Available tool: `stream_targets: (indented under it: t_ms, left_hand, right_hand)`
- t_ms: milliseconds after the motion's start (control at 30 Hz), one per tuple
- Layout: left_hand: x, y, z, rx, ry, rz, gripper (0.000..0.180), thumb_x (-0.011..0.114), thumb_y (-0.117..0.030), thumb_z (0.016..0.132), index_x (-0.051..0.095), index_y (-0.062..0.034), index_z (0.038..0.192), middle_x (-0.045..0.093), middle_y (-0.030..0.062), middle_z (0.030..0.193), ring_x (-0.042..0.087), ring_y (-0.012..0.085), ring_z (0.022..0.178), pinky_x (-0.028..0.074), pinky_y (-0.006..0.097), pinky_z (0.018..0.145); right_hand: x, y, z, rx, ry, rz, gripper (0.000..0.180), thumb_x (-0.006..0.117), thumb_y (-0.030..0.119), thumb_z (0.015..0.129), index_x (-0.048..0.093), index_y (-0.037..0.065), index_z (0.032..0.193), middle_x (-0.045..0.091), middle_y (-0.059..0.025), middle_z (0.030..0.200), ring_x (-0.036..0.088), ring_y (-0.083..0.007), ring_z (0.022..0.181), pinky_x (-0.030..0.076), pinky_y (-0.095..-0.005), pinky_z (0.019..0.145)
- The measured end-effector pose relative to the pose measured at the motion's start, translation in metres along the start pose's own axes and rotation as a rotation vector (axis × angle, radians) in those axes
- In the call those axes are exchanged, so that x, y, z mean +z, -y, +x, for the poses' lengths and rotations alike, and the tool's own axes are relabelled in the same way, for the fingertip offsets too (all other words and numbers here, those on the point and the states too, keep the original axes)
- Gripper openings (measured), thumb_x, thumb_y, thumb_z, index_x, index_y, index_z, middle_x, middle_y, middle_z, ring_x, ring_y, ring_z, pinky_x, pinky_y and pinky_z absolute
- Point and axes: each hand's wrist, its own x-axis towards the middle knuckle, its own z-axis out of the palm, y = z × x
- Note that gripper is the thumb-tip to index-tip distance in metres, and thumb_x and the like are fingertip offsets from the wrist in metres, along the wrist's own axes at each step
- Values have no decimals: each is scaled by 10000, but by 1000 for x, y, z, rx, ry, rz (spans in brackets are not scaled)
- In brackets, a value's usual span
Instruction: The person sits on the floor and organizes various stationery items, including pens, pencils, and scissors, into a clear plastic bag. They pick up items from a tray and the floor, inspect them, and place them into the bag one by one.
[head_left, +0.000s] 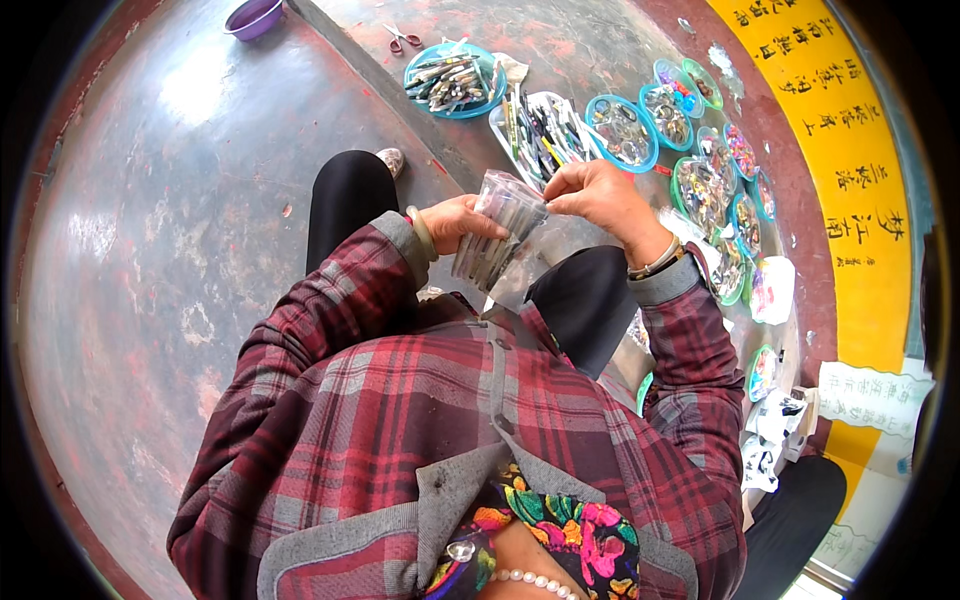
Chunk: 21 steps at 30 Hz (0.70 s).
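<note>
Floor of worn grey concrete with reddish patches (150, 300) fills the left side, its edges lost in the black fisheye rim. Red-and-grey plaid jacket (370, 400), worn by the person, spans the lower half and hides most of the lap. Beyond the knees sit a white tray full of pens (497, 126), partly covered by the right hand (605, 200), and a round blue basket heaped with pens (501, 88). A purple plastic basin (255, 20) is cut off at the top. Between the knees, off the floor, is a clear plastic bag (500, 235) packed with slender items too blurred to identify. Its long axis slants steeply, upper end rightward and away from the body, lower end leftward and nearer. The left hand (462, 222) clasps its left side, some fingers hidden behind; the right thumb and forefinger pinch its upper right edge.
</note>
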Motion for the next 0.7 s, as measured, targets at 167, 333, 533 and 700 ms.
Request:
stream_targets:
  t_ms: [167,333,533,700]
  left_hand:
    - [-1,0,1,2,0,7,420,636,-40,771,542,-12,1179,630,114,1072,603,226,989,434,359,922]
    - [-1,-3,-1,56,-35,-51,431,623,-22,760,536,-13,1182,619,108,1081,592,231,1000,433,365,919]
    - [-8,-1,7,209,-86,39,454,648,-6,723,549,-26,1165,613,73,1075,578,199,991,440,358,893]
    - [-10,-1,7,254,-189,81,446,646,15,723,547,-39,1155,605,44,1059,567,172,984,448,347,872]
  right_hand:
    - [4,-13,5,-21,-17,-56,207,687,88,712,688,-8,896,667,-65,753,600,-110,687,477,-257,651]
    - [1,-14,3,-24,-203,61,309,707,189,755,645,-13,981,654,-56,839,597,-119,764,466,-264,689]
    - [27,-33,-5,212,-189,328,325,735,271,749,609,46,947,615,-13,820,554,-67,737,412,-238,607]
    - [52,-46,2,50,-347,566,155,696,158,765,579,74,707,555,28,652,473,-51,568,378,-200,542]
